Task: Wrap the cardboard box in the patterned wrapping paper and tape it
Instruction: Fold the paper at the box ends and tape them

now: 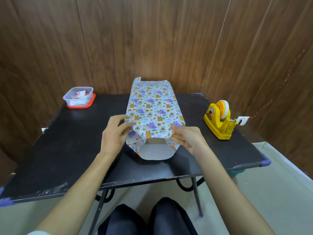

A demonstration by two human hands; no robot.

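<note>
Left hand (115,134) and right hand (187,139) each pinch a near-end fold of the wrapping paper (152,106) around the cardboard box (155,141), mid-table.
An uneven pull could crease or tear the folds, and the open end may spring loose, since the tape dispenser (219,121) sits well apart; black table (67,150), plastic container (78,96), wood-panelled wall (101,39).

Plastic container (74,102) on black table (67,146).

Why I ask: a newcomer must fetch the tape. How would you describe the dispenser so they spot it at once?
Start at the black table by the wood-panelled wall. On its right side, beyond the wrapped box, stands the tape dispenser. It alone is bright yellow, carrying a tape roll.
</note>
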